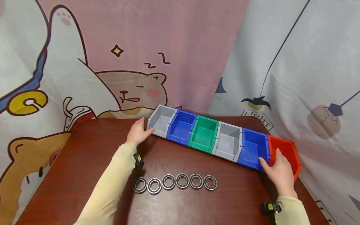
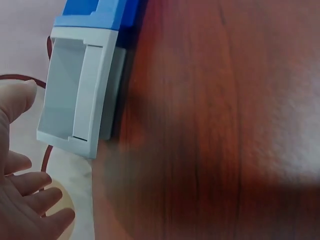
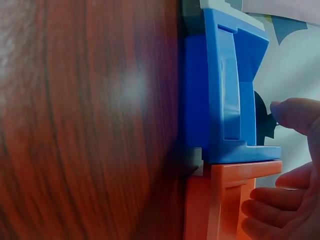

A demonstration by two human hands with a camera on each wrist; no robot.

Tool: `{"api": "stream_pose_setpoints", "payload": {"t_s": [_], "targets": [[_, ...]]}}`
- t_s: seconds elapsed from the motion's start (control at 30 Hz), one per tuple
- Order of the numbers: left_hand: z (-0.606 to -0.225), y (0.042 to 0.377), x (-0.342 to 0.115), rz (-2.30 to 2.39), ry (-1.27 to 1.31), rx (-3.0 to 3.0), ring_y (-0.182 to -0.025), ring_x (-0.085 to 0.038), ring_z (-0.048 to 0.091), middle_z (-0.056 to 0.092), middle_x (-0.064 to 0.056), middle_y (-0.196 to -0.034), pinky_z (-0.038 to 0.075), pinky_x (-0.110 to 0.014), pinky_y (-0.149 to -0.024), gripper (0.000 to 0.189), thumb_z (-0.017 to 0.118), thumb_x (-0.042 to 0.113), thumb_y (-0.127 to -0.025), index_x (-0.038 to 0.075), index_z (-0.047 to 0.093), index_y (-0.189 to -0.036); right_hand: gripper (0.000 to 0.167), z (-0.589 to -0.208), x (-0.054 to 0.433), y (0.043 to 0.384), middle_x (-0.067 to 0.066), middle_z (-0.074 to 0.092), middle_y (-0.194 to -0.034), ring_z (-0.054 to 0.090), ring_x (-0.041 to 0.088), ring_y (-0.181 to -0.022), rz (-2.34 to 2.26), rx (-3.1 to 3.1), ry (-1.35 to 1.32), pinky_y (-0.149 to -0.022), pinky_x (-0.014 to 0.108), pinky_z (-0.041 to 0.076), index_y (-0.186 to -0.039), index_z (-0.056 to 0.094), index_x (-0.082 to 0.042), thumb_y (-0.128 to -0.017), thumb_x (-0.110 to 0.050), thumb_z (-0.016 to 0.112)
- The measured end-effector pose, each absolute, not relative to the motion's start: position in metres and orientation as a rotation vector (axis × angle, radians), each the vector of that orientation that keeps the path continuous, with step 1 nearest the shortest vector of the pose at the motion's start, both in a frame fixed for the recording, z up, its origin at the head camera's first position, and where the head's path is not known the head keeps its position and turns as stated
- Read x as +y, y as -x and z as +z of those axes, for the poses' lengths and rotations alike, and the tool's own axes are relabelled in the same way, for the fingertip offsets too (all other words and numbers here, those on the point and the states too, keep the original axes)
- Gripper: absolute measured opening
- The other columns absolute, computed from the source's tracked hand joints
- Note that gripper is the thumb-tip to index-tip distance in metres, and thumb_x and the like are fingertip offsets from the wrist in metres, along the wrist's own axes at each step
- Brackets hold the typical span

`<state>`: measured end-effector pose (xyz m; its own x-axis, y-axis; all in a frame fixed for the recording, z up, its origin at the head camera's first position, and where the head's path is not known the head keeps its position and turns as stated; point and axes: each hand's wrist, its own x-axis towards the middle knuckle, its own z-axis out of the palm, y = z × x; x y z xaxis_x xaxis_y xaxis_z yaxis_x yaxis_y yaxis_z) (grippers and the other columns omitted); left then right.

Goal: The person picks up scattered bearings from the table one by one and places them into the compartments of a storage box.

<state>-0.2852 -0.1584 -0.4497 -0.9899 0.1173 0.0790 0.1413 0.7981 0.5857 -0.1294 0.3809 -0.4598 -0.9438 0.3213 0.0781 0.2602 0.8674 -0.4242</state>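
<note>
Cream sleeves (image 1: 108, 182) foremost; red bin (image 1: 290, 153) lies below right fingers (image 1: 278, 155).

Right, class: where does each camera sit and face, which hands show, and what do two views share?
Head: on the head, facing forward and down at bins, rings, left hand, right hand and sleeves.
Left wrist: on that wrist, facing the table and grey end bin; left hand at left edge.
Right wrist: on that wrist, facing the table, blue bin and red bin; right hand at right edge.
Shared: head and right wrist both show the red bin.
</note>
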Motion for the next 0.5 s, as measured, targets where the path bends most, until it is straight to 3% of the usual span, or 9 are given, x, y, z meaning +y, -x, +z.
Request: {"api": "stream_pose_setpoints", "payload": {"t_s": [0.5], "targets": [[-0.456, 0.299, -0.144, -1.090, 0.188, -2.884, -0.125, -0.043, 0.049, 0.048, -0.032, -0.139, 0.037, -0.053, -0.105, 0.075, 0.063, 0.031, -0.095, -0.011, 0.032, -0.148, 0.091, -0.466, 0.378, 0.144, 0.046, 0.032, -0.139, 0.037, 0.063, -0.121, 0.668, -2.911, 0.484, -0.098, 0.070, 0.032, -0.148, 0.017, 0.017, -0.095, -0.047, 0.056]]}}
